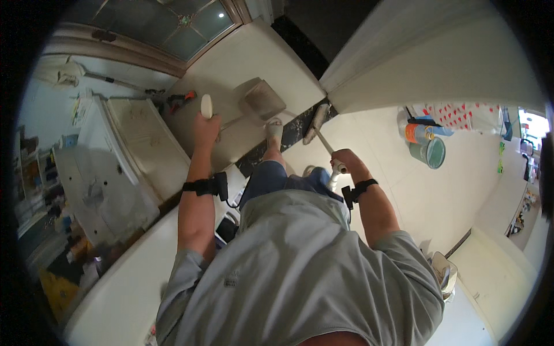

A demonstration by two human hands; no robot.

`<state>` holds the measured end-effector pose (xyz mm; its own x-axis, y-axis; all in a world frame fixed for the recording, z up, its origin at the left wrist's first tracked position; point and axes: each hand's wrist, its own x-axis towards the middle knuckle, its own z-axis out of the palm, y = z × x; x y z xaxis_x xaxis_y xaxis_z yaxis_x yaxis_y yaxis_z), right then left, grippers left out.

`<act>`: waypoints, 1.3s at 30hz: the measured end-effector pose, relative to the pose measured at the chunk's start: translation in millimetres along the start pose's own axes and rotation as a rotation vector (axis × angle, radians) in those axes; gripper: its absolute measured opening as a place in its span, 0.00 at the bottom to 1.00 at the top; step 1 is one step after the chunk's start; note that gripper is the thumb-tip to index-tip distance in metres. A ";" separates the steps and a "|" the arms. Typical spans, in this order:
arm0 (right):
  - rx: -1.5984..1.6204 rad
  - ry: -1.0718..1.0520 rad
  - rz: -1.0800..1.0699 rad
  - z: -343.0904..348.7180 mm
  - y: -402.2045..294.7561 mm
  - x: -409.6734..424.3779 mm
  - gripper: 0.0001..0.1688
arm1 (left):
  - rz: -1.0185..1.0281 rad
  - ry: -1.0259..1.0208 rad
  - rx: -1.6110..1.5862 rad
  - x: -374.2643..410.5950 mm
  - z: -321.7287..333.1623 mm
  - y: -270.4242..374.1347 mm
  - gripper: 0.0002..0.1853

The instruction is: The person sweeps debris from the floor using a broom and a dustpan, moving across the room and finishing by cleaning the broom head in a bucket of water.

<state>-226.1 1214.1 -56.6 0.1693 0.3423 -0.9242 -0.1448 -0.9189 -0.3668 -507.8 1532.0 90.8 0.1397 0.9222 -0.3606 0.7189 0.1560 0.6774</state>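
My left hand (207,127) is closed around the pale grip (207,106) of a long handle. A blurred shaft runs from beside this hand towards a brownish dustpan (265,100) on the floor; the join is hard to see. On the right, my right hand (346,161) grips the pale stick (325,142) of a broom. The broom head (317,123) rests at the dark stone threshold strip (291,132), to the right of the dustpan. My slippered foot (274,127) stands between the dustpan and the broom head.
A green bucket (435,153) and a bottle with an orange label (416,133) stand on the right, near a red-patterned white bag (458,116). A glass-panelled door (186,36) is at the upper left. A red-and-black object (181,100) lies by the white cabinet (145,147).
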 end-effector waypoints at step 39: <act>-0.895 -0.041 -0.218 50.4 -214.0 89.4 0.11 | -0.008 -0.131 0.316 205.7 -15.9 1.2 0.28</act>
<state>-229.0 1451.3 -66.0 0.0675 0.5168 -0.8534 0.6970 -0.6365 -0.3303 -489.1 1727.5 27.6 0.2046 0.8646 -0.4589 0.8929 0.0272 0.4494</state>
